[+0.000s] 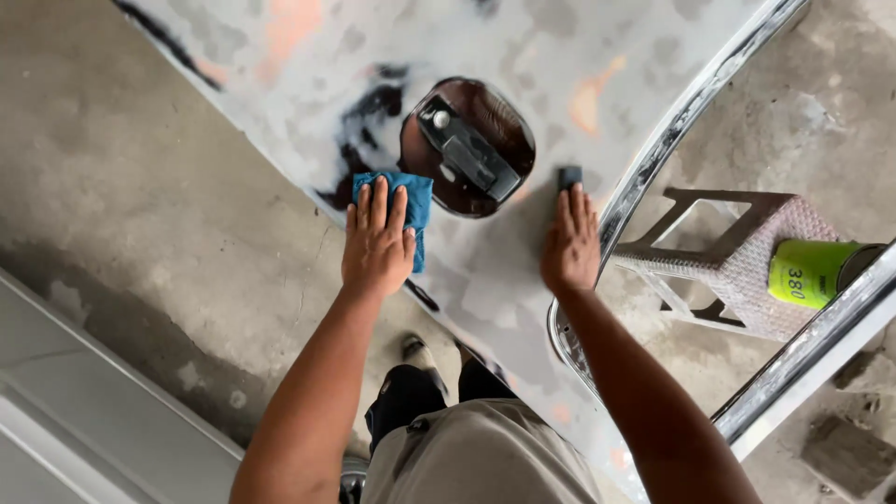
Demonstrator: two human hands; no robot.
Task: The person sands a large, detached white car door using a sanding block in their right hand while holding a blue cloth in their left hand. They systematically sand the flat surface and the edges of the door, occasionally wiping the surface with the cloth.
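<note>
Left hand [376, 245] flat on soft blue cloth [411, 201], pressed to sanded grey car panel [523, 271]; limp, bunch it anywhere. Right hand [571, 245] w/ fingers flat over small dark stiff sanding block [569, 176].

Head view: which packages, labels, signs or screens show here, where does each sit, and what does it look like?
Can: lying on its side on a pinkish plastic stool at right, beyond the right hand; a cylinder with a dark rim.
Label: wrapped round the can; lime green with small dark print.
No signs or screens in view.
</note>
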